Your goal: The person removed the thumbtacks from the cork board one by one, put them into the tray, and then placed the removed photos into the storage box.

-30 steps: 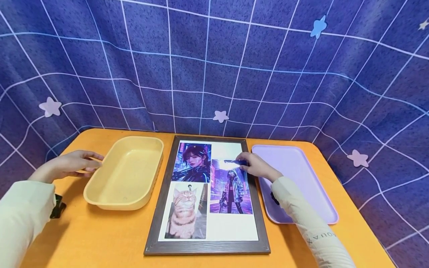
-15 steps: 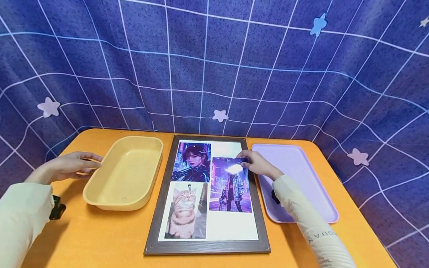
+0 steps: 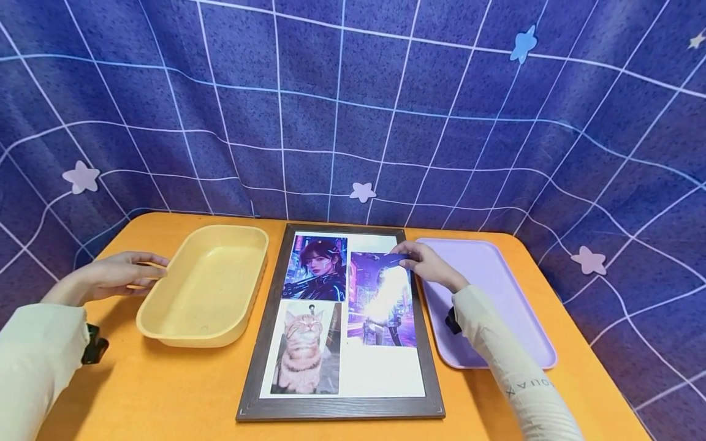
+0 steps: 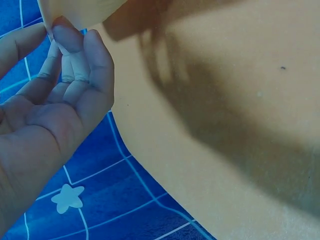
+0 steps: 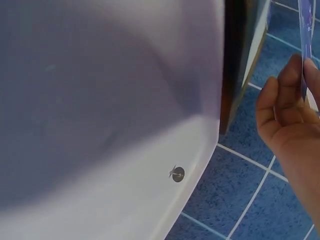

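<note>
My right hand point(image 3: 427, 264) pinches the top edge of a purple picture print point(image 3: 380, 300) showing a standing figure; strong glare covers its middle. In the right wrist view the print point(image 5: 304, 45) is a thin sheet between thumb and fingers, held above the dark picture frame point(image 3: 342, 408). Two other prints lie on the white backing: a portrait print point(image 3: 314, 266) at upper left and a cat print point(image 3: 305, 349) below it. My left hand point(image 3: 118, 274) rests its extended fingers against the left rim of a yellow plastic tray point(image 3: 206, 294).
A shallow purple tray point(image 3: 499, 300) sits right of the frame, partly under the right forearm. A small dark round thing point(image 5: 177, 174) shows on it in the right wrist view. A blue grid-patterned curtain point(image 3: 309, 122) stands behind the orange table point(image 3: 165, 392).
My right hand has raised the top of the purple print and moved slightly away from me with it. The glare has slid down the print. My left hand stays at the yellow tray.
</note>
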